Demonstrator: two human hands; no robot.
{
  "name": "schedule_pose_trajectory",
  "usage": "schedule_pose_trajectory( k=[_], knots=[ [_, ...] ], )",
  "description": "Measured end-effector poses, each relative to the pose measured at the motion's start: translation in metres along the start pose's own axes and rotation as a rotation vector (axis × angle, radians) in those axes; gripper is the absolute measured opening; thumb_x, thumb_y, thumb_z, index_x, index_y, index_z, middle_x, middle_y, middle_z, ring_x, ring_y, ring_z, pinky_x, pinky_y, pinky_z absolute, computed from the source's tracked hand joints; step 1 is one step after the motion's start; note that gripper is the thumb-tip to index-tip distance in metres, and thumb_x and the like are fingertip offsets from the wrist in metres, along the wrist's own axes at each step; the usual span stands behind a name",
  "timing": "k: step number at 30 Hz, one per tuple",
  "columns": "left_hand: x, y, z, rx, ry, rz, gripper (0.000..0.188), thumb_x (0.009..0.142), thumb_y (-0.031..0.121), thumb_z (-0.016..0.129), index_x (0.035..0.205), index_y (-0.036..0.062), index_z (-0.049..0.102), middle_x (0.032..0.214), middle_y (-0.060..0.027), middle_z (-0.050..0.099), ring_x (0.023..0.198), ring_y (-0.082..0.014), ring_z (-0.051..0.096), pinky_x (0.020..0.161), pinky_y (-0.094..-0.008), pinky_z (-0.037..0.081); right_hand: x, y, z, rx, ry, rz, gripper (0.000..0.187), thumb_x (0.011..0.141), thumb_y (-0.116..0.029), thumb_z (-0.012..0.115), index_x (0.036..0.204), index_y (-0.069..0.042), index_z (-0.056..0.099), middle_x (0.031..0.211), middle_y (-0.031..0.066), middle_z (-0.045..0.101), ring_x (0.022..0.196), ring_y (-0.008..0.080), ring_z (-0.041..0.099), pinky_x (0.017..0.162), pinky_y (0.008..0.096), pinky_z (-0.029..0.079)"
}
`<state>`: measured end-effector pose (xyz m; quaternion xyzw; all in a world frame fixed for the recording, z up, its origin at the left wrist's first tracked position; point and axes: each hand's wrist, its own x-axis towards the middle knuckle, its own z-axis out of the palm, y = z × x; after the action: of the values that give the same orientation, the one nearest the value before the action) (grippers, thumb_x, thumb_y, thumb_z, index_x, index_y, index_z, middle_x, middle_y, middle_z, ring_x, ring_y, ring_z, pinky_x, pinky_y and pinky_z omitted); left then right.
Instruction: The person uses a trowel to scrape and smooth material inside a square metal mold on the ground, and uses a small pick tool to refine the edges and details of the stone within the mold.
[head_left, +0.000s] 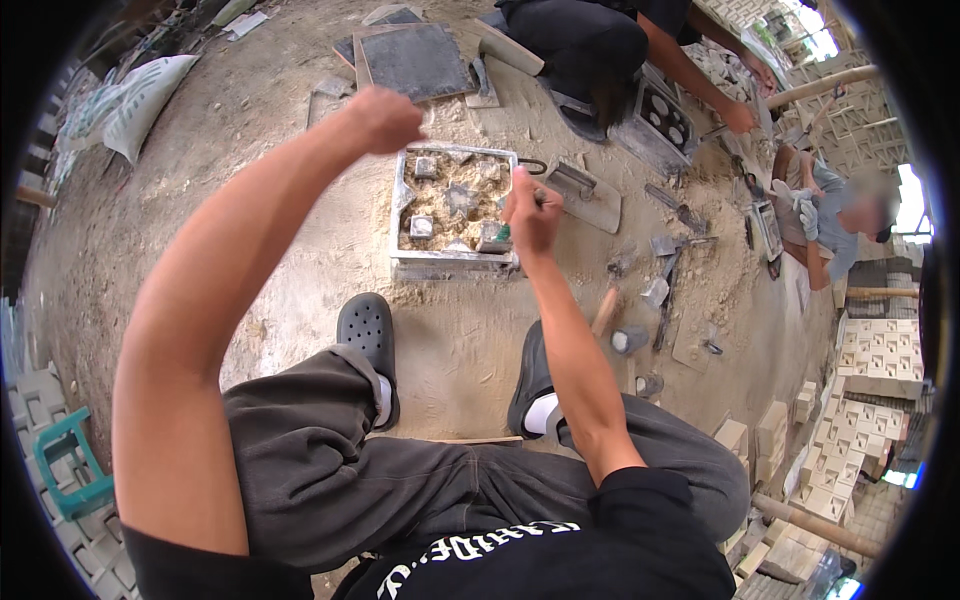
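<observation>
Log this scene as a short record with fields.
Left hand: curled, near the upper left of the pale frame
Right hand: curled, at the frame's right side; any held item unclear
Frame contents: sandy material, grey star shape
Right of frame: flat trowel
Beyond frame: dark panel

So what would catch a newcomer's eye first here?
Most likely the square frame in the middle, with a grey star among crumbly sandy material. Then the left hand near the frame's upper-left corner and the right hand by its right side. At far left, a teal stool stands out.
</observation>
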<state>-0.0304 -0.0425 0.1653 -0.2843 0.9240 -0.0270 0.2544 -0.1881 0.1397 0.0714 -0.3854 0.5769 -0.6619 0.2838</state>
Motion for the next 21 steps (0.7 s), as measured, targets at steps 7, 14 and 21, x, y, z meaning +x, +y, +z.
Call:
schedule_pose_trajectory(
  k=[7, 14, 21],
  knots=[
    [-0.019, 0.011, 0.101, 0.016, -0.171, 0.177, 0.042, 0.093, 0.042, 0.063, 0.120, 0.0101, 0.059, 0.099, -0.0117, 0.070, 0.093, -0.0285, 0.070, 0.077, -0.0423, 0.056, 0.006, -0.044, 0.008, 0.218, 0.026, -0.030, 0.055, 0.103, -0.018, 0.050, 0.052, -0.012, 0.032, 0.046, -0.0019, 0.036, 0.037, 0.0078, 0.026, 0.039, 0.0289, 0.020],
    [-0.018, 0.020, 0.128, -0.053, -0.158, 0.198, 0.067, 0.088, 0.041, 0.068, 0.145, 0.0156, 0.042, 0.137, -0.0123, 0.056, 0.111, -0.0304, 0.065, 0.086, -0.0440, 0.055, -0.001, 0.008, -0.017, 0.284, -0.019, -0.006, 0.053, 0.104, -0.016, 0.049, 0.054, -0.011, 0.030, 0.046, -0.0023, 0.032, 0.038, 0.0080, 0.024, 0.039, 0.0289, 0.020],
    [-0.018, 0.023, 0.129, -0.067, -0.211, 0.210, 0.065, 0.087, 0.039, 0.069, 0.143, 0.0172, 0.044, 0.127, -0.0110, 0.061, 0.113, -0.0296, 0.064, 0.087, -0.0433, 0.055, -0.013, -0.041, 0.007, 0.226, 0.086, -0.042, 0.053, 0.104, -0.016, 0.049, 0.055, -0.010, 0.029, 0.047, -0.0025, 0.031, 0.040, 0.0078, 0.025, 0.040, 0.0293, 0.021]
  ],
)
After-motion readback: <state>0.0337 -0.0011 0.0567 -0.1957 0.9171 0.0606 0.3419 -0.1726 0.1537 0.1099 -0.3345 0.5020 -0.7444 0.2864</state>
